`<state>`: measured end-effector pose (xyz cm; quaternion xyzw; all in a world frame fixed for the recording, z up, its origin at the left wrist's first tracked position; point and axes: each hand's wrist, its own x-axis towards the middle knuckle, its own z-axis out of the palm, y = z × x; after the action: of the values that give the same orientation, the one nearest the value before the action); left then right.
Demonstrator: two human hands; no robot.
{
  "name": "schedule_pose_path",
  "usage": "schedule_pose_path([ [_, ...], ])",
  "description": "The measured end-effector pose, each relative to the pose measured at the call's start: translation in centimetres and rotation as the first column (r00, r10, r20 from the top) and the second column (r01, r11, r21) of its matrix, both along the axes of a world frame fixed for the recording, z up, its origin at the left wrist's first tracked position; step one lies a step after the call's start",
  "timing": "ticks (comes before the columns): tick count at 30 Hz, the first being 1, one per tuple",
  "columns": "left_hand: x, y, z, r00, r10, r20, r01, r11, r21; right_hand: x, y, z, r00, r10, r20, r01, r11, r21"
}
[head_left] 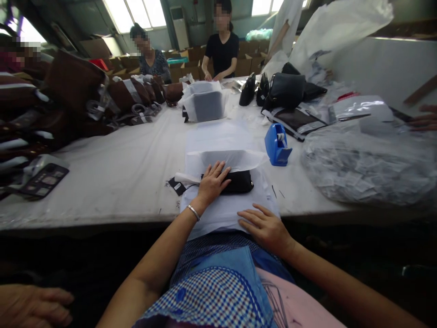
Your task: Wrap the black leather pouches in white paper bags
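Note:
A small black bag (239,183) lies on sheets of white tissue paper (221,136) at the table's front edge. My left hand (212,183) rests flat on the bag's left part and on the tissue folded along its far side, fingers spread. A black tag (176,186) on a cord sticks out to the left of the bag. My right hand (261,225) lies with fingers stretched on the near part of the tissue, holding nothing. The underside of the bag is hidden.
A blue tape dispenser (278,145) stands right of the paper. Farther back are a tissue-wrapped bag (206,104) and black bags (287,89). Brown bags (75,91) pile up left, near a phone (44,180). A plastic sack (368,164) lies right. Other people's hands (34,305) show at the edges.

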<state>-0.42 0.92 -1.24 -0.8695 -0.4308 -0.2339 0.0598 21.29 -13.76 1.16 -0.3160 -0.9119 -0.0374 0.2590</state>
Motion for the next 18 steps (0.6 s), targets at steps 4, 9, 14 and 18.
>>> schedule_pose_path([
  [4,0.0,0.1,0.1,1.0,0.0,-0.001,0.0,1.0,-0.008,0.3,-1.6,2.0,0.997,0.041,-0.068,-0.042,0.999,-0.009],
  [9,0.0,0.1,0.1,1.0,-0.005,0.007,0.005,1.0,-0.007,0.8,-3.0,1.3,1.0,-0.014,-0.014,0.013,0.995,-0.104],
  [14,0.0,0.1,0.1,1.0,-0.012,0.016,0.012,1.0,-0.016,0.9,-2.3,-1.9,0.999,-0.007,0.032,0.014,0.975,-0.223],
  [18,0.0,0.1,0.1,0.999,-0.018,0.027,0.018,1.0,-0.017,0.7,-2.1,-2.9,0.996,0.063,0.069,-0.048,0.978,-0.204],
])
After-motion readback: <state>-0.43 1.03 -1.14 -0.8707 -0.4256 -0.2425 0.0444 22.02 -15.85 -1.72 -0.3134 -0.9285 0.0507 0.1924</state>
